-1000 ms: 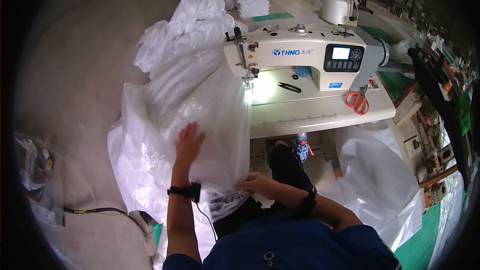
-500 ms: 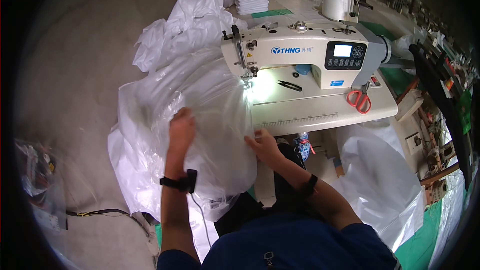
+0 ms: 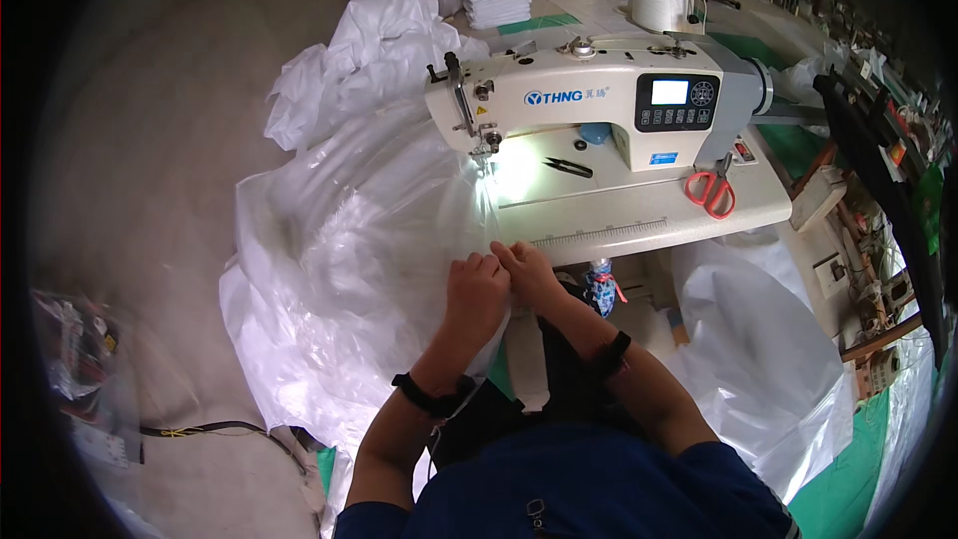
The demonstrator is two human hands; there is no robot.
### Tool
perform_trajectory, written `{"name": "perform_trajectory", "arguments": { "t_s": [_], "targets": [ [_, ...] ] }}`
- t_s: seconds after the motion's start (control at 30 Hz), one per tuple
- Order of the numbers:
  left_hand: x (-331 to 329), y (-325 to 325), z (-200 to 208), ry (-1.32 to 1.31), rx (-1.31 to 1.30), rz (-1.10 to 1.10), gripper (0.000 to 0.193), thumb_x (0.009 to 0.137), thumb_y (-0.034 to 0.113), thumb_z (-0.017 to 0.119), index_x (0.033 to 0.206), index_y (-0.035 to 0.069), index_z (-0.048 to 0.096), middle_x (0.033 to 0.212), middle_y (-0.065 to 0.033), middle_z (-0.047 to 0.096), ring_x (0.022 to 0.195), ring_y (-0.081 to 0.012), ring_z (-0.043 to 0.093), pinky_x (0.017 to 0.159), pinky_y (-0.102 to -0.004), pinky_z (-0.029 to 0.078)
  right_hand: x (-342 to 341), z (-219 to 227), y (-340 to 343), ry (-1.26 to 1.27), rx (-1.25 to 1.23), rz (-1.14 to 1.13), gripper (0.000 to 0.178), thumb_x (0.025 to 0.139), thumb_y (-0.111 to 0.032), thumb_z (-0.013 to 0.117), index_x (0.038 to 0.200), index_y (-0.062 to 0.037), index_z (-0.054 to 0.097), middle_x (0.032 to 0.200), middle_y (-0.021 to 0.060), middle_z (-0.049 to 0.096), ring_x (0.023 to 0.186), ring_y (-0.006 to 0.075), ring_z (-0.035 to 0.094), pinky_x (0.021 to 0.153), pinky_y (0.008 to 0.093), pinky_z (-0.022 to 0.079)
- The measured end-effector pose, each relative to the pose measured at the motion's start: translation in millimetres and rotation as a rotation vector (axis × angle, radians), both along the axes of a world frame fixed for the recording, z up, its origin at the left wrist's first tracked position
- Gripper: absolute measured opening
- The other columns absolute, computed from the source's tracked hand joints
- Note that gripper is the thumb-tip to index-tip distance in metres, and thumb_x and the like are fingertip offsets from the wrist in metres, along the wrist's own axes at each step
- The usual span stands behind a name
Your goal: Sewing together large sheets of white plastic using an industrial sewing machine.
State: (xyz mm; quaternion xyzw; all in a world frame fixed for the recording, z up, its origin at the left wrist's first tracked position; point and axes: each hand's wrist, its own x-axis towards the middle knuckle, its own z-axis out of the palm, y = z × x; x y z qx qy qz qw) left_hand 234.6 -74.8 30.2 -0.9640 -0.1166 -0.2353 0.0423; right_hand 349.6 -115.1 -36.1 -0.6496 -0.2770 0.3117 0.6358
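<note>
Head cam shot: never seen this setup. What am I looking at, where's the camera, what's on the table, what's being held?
The camera sits on the person's head and looks down, so their own forearms enter from the bottom edge; the fisheye lens bends straight lines near the rim.

The big cream machine is an industrial sewing machine with a small control screen, standing on a pale table. On the table lie red-handled scissors and small black thread snips.

Both hands meet at the table's front edge: the left hand and right hand pinch the edge of a large clear plastic sheet, which billows left down to the floor. Each wrist wears a dark band.
</note>
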Motion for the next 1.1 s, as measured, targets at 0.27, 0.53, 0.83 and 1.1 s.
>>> {"name": "perform_trajectory", "arguments": {
  "t_s": [0.27, 0.53, 0.83, 1.1],
  "targets": [
    [-23, -12, 14, 0.219, -0.193, 0.091, 0.006, 0.074, 0.009, 0.057, 0.075, 0.004, 0.061, 0.087, -0.0073, 0.06, 0.082, -0.0278, 0.057, 0.073, -0.0411, 0.043, -30, 4, -19, -0.644, -0.309, -0.03, 0.026, 0.079, -0.013, 0.053, 0.099, 0.003, 0.051, 0.077, 0.022, 0.062, 0.069, 0.0384, 0.061, 0.059, 0.0424, 0.049],
    [38, 42, -15, -0.061, -0.444, 0.085, 0.029, 0.082, 0.014, 0.053, 0.106, -0.001, 0.058, 0.106, -0.0183, 0.059, 0.101, -0.0337, 0.055, 0.087, -0.041, 0.044, -50, -1, -19, -0.713, -0.356, 0.085, 0.039, 0.08, -0.013, 0.05, 0.116, -0.0001, 0.043, 0.069, 0.0189, 0.062, 0.065, 0.0358, 0.062, 0.059, 0.0459, 0.049],
    [66, 76, -23, 0.075, -0.274, 0.13, 0.025, 0.08, 0.018, 0.056, 0.096, 0.0, 0.063, 0.106, -0.0136, 0.06, 0.099, -0.0287, 0.055, 0.088, -0.0376, 0.044, -31, 24, -19, -0.755, -0.23, -0.014, 0.029, 0.082, -0.016, 0.048, 0.107, -0.0026, 0.053, 0.076, 0.0188, 0.062, 0.073, 0.0355, 0.062, 0.066, 0.0449, 0.048],
    [75, 87, -39, 0.13, -0.083, 0.187, 0.026, 0.082, 0.015, 0.053, 0.099, -0.002, 0.061, 0.105, -0.0169, 0.061, 0.101, -0.0314, 0.055, 0.09, -0.0397, 0.041, 30, 45, -12, -0.934, -0.491, 0.095, 0.017, 0.08, -0.013, 0.049, 0.093, -0.0048, 0.057, 0.081, 0.0143, 0.063, 0.077, 0.0321, 0.062, 0.067, 0.0426, 0.049]
  ]
}}
